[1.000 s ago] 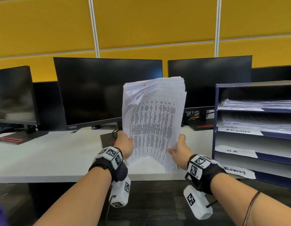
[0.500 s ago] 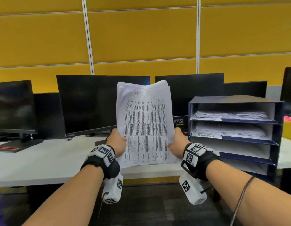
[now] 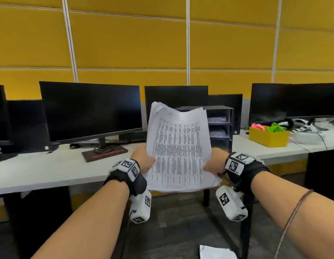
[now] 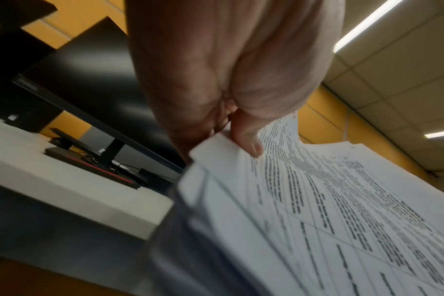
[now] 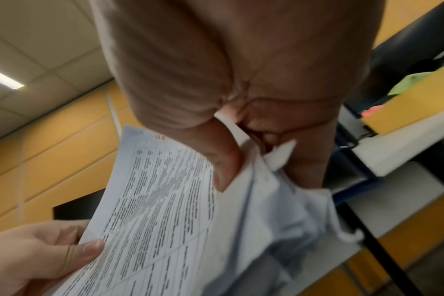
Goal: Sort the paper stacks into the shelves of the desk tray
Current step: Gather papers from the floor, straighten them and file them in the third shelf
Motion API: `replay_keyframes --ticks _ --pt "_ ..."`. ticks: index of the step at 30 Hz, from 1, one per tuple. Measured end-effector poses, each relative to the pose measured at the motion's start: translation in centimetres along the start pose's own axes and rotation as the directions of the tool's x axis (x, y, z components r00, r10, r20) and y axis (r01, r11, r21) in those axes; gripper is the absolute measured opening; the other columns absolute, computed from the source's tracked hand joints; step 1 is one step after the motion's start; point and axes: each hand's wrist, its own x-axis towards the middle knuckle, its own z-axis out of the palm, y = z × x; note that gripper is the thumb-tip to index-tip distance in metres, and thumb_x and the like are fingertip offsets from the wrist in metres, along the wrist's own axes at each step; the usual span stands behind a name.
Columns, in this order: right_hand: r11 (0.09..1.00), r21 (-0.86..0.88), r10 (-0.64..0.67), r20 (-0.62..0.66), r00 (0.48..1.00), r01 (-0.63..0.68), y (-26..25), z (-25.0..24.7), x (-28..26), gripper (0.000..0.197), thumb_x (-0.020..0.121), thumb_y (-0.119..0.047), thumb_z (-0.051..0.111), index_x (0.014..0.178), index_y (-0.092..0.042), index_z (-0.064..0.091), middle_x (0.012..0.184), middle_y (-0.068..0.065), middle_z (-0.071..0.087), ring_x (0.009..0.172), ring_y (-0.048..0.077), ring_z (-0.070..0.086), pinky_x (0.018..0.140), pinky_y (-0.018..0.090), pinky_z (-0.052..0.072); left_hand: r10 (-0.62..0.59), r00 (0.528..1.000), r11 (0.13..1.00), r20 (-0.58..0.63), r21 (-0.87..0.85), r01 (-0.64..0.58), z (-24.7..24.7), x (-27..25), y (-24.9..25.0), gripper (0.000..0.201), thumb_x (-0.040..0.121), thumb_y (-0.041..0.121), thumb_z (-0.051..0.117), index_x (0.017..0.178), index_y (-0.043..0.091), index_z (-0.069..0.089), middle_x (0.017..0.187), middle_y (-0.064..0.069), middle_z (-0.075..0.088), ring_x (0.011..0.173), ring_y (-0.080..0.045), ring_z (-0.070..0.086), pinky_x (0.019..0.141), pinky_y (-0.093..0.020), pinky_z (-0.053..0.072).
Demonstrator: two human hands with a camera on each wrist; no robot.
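Both hands hold one thick paper stack (image 3: pixel 178 148) upright in front of the chest: the left hand (image 3: pixel 143 159) pinches its left edge, thumb on the printed face, and the right hand (image 3: pixel 214 161) pinches the right edge where the lower corner crumples. The stack's long axis runs up and down, its top edge, marked in red, pointing up and away. The desk tray (image 3: pixel 221 122) stands on the desk beyond the stack, ahead and slightly right, so the right hand is nearer. Its shelves open toward the person, so by my judgement the stack must tip flat, long axis pointing into a shelf.
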Motion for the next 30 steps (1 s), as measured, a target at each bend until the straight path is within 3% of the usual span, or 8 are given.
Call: replay_keyframes --ticks 2,4,9,16,20,23,25,30 --pt "0.996 -0.063 0.065 0.033 0.997 -0.062 1.4 0.2 -1.5 0.039 0.078 -0.025 0.066 0.109 -0.002 0.060 0.103 0.009 0.064 0.095 0.027 0.064 0.080 0.031 0.052 -0.001 0.999 1.000 0.039 0.010 0.001 1.9 -0.6 0.3 0.029 0.092 0.011 0.058 0.120 0.006 0.063 0.119 -0.011 0.067 0.108 -0.028 0.063 0.087 -0.032 0.049" --pt "0.987 -0.092 0.134 0.050 0.990 -0.129 3.3 0.4 -2.2 0.045 0.077 -0.031 0.067 0.110 -0.002 0.058 0.108 0.010 0.063 0.102 0.030 0.063 0.081 0.032 0.051 0.007 0.997 1.000 0.080 0.003 -0.007 3.9 -0.6 0.7 0.024 0.092 0.010 0.058 0.114 0.005 0.066 0.114 -0.013 0.068 0.100 -0.026 0.064 0.083 -0.031 0.049" --pt "0.961 -0.247 0.159 0.126 0.979 -0.125 7.1 1.3 -0.9 0.045 0.079 -0.041 0.061 0.110 -0.008 0.061 0.101 0.006 0.062 0.092 0.023 0.061 0.089 0.037 0.053 -0.011 0.983 1.000 0.182 0.016 0.008 8.0 0.0 1.0 0.024 0.091 0.013 0.061 0.112 0.003 0.067 0.106 -0.009 0.069 0.095 -0.024 0.063 0.082 -0.029 0.049" --pt "0.962 -0.258 0.138 0.162 0.977 -0.093 8.4 0.5 -1.2 0.048 0.080 -0.045 0.064 0.112 -0.009 0.062 0.096 0.004 0.059 0.090 0.023 0.060 0.089 0.036 0.053 -0.089 0.969 0.993 0.230 0.095 0.069 9.4 1.1 1.5 0.005 0.087 0.010 0.061 0.089 0.009 0.057 0.084 -0.004 0.058 0.081 -0.022 0.055 0.074 -0.028 0.046" --pt "0.963 -0.262 0.122 0.190 0.974 -0.069 8.0 -0.1 -2.8 0.031 0.086 -0.041 0.060 0.092 -0.011 0.066 0.091 0.004 0.063 0.089 0.024 0.062 0.091 0.037 0.051 -0.129 0.968 0.984 0.217 0.152 0.097 9.0 0.7 1.9 0.014 0.087 0.015 0.064 0.081 0.011 0.053 0.075 -0.001 0.052 0.075 -0.020 0.053 0.069 -0.027 0.044" --pt "0.968 -0.242 0.118 0.224 0.967 -0.062 7.7 -0.4 -4.0 0.030 0.087 -0.040 0.060 0.075 -0.013 0.062 0.073 -0.001 0.058 0.079 0.022 0.061 0.089 0.037 0.050 -0.156 0.964 0.971 0.214 0.214 0.109 8.4 0.1 2.0 0.018 0.088 0.019 0.064 0.078 0.010 0.053 0.075 -0.001 0.053 0.082 -0.022 0.055 0.071 -0.026 0.044" --pt "0.969 -0.240 0.110 0.234 0.966 -0.053 7.6 -0.5 -4.3 0.031 0.087 -0.039 0.061 0.082 -0.010 0.067 0.074 0.000 0.059 0.077 0.022 0.059 0.087 0.036 0.049 -0.162 0.960 0.963 0.227 0.249 0.103 8.2 -0.5 2.0 0.018 0.087 0.020 0.064 0.078 0.009 0.054 0.075 -0.001 0.053 0.084 -0.022 0.055 0.071 -0.025 0.043" --pt "0.954 -0.296 0.121 0.236 0.964 -0.047 7.3 -0.2 -4.5 0.048 0.084 -0.046 0.062 0.107 -0.004 0.068 0.102 0.005 0.069 0.096 0.026 0.066 0.095 0.039 0.050 -0.165 0.968 0.946 0.192 0.309 0.100 7.7 -1.5 1.9 0.021 0.086 0.023 0.066 0.085 0.002 0.062 0.078 -0.005 0.055 0.077 -0.020 0.051 0.070 -0.025 0.040"
